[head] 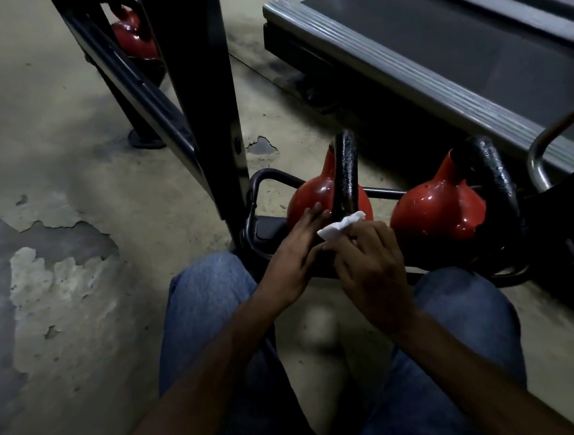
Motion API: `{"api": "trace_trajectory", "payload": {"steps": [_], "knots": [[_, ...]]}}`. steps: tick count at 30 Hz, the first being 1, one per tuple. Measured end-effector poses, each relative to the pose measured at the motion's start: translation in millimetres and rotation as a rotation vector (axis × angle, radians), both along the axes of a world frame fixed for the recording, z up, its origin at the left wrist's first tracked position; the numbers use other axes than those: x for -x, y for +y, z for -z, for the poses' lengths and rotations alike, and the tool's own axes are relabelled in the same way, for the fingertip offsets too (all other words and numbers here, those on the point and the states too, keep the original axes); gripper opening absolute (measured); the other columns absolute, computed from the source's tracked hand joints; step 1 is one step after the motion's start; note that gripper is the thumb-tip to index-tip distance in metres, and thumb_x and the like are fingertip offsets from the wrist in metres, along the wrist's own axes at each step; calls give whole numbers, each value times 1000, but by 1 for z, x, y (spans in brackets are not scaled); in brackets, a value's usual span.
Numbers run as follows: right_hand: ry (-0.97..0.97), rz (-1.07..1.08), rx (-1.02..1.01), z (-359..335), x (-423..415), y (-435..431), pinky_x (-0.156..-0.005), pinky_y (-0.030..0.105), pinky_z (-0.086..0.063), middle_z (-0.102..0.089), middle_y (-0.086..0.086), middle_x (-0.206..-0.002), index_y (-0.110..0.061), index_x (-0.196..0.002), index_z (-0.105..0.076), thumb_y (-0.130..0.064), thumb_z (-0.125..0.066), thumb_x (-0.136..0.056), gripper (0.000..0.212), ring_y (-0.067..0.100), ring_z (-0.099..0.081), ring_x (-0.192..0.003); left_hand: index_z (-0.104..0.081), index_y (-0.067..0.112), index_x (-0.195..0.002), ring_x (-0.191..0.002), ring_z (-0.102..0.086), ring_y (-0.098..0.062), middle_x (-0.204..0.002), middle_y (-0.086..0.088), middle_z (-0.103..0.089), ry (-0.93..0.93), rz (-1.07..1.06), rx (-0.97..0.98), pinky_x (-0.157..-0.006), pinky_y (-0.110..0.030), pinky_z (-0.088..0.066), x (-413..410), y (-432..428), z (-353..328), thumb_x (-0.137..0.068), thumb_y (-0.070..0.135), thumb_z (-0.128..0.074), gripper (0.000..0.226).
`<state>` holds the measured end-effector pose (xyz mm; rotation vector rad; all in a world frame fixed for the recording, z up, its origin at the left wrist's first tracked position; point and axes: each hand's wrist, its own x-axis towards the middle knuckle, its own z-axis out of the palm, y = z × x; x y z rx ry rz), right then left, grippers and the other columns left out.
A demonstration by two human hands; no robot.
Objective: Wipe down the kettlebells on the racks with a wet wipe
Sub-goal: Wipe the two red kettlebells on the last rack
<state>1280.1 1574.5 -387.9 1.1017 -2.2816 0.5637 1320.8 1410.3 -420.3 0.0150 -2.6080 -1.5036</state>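
Now my right hand [368, 269] pinches the wipe [339, 227] just under the upright handle [344, 178] of the kettlebell [311, 194]; my flat left hand [294, 256] touches its side.

The black rack post [216, 120] rises hard against the left of the near kettlebell [311, 194], closing that flank. The left hand [292, 258] lies flat on its red body, and the right hand [368, 262], pinching the wipe [341, 225], fills the space before its handle. A narrow gap lies open between this bell and the second kettlebell [436, 209]. Behind both, bare floor [288, 124] runs free to the treadmill [437, 51]. A chrome tube [541, 149] crowds the far right, and denim knees [209, 292] hem the front
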Motion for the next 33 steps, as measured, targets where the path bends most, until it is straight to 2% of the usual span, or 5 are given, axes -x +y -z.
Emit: {"api": "trace_trajectory", "payload": {"steps": [6,16,20,28,33], "knots": [[-425,137,398,2,-17,-7,-86,21,-52,-56,6,-110,-4,-99,-70,7,-74,-84,19,21,-59,-102,-27,19,-162,-158,-11,-6,-171,5,-18,-2,4,41,-129,-39,-17,5,-2,8,-108,35,-42,59],[-546,243,569,-6,-22,-21,-77,32,-57,-59,-2,-110,-15,-117,-55,-25,-76,-93,32,17,-62,-98,-18,32,-161,-156,-7,2,-169,18,-10,-10,9,38,-128,-27,-12,4,-1,11,-110,33,-42,56],[-648,293,756,-9,-27,-28,-69,17,-53,-61,-3,-113,-16,-116,-61,-18,-76,-93,27,4,-61,-101,-19,30,-161,-156,-7,2,-170,16,-11,-24,1,31,-129,-30,-14,4,-1,11,-110,27,-46,58],[-592,344,767,-5,-41,-42,-83,14,-52,-54,-5,-122,-13,-127,-57,-24,-78,-92,42,0,-59,-106,-14,36,-161,-157,-6,-1,-172,15,-9,-27,17,27,-130,-42,-16,3,-2,11,-110,38,-37,56],[-479,427,762,-2,-37,-43,-76,10,-47,-60,4,-106,-4,-105,-63,-14,-77,-92,22,-3,-55,-94,-20,30,-160,-154,-6,8,-166,23,-10,-7,-8,40,-127,-21,-11,4,-1,12,-109,27,-46,57]]}}
